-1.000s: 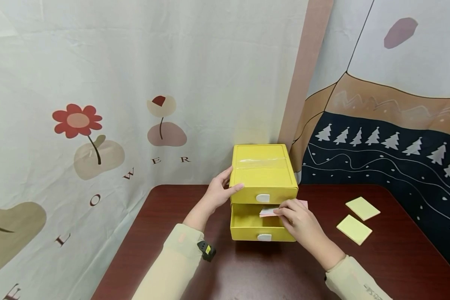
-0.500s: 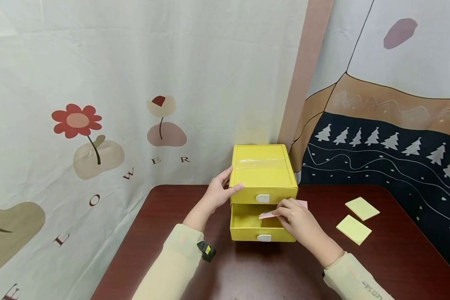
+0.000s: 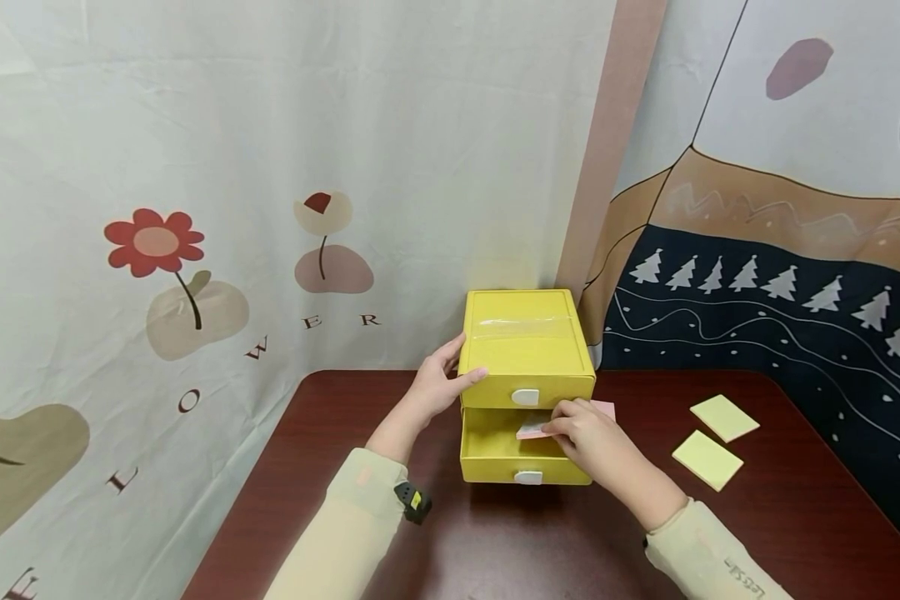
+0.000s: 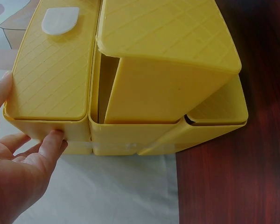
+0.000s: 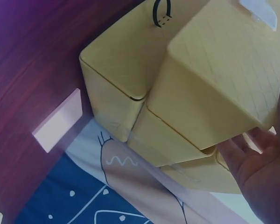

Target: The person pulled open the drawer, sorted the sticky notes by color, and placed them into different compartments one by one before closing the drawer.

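A yellow drawer unit (image 3: 527,333) stands at the table's back, its upper drawer pushed in and the drawer below (image 3: 525,468) pulled out. My left hand (image 3: 437,383) grips the unit's left side near the top, thumb over the front edge; the left wrist view shows its bent fingers against the side (image 4: 60,130). With its fingertips my right hand (image 3: 592,433) pinches a thin pinkish-white paper pad (image 3: 531,427) over the pulled-out drawer. In the right wrist view this hand (image 5: 261,163) is at the drawer's edge; the drawer's wall hides the held pad.
A pink pad (image 3: 604,408) lies on the table right of the unit, partly behind my right hand. Farther right lie two pale yellow note pads (image 3: 725,417). A printed curtain (image 3: 345,167) hangs behind the dark red table (image 3: 487,550).
My right hand shifts slightly left and down, and the held pad tilts so more of its upper face shows. My left hand and the drawer unit stay put.
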Demonstrator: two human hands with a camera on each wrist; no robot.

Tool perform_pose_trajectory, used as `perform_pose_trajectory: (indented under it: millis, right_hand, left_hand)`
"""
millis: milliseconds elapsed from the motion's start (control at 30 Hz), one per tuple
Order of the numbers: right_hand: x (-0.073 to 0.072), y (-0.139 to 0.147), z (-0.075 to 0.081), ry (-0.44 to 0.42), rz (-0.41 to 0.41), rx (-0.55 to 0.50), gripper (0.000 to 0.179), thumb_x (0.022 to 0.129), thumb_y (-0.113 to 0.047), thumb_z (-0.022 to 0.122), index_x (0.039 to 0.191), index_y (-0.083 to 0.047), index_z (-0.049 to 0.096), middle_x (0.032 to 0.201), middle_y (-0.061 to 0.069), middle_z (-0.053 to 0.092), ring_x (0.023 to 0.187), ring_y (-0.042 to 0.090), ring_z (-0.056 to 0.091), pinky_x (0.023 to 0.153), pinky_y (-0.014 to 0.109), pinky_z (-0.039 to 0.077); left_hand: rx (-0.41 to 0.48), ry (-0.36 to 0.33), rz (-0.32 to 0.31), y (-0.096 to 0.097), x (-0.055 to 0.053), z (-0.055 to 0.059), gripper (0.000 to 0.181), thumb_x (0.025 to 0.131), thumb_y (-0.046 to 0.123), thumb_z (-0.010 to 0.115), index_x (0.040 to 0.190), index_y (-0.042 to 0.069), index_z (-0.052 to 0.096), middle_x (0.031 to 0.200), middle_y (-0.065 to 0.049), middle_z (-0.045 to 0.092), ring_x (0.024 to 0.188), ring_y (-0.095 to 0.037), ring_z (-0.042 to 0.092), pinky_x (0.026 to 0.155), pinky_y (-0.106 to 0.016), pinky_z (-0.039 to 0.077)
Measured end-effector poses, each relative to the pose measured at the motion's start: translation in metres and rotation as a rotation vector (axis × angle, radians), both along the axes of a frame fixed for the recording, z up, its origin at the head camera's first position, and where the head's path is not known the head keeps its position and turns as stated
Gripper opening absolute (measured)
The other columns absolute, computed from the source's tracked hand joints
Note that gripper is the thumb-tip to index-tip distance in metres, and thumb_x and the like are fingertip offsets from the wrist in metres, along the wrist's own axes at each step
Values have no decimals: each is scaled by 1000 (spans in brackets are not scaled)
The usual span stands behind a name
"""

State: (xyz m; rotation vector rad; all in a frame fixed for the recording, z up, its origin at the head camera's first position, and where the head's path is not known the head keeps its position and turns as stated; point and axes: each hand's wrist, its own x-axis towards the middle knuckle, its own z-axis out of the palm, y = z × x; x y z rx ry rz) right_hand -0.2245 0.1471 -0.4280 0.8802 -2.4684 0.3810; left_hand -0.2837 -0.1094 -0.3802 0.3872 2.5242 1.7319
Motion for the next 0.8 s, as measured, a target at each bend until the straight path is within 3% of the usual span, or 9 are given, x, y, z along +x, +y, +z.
perform_pose_trajectory:
  millis: [467,800]
  right_hand:
    - [1,-1,3,-40,-17,52,15,77,-7,77,88,-17,76,83,-5,58,78,13,52,69,26,50]
    - [3,1,4,-95,-27,38,25,78,-5,72,101,-13,74,92,-4,63,87,13,55,75,29,51]
  left_hand:
    - [-6,2,0,0,0,0,83,84,34,72,151,18,26,154,-2,29,139,-23,33,111,-42,32]
    - [-6,1,1,0,0,0,83,84,35,72,151,20,26,154,-2,29,139,-22,34,111,-41,33]
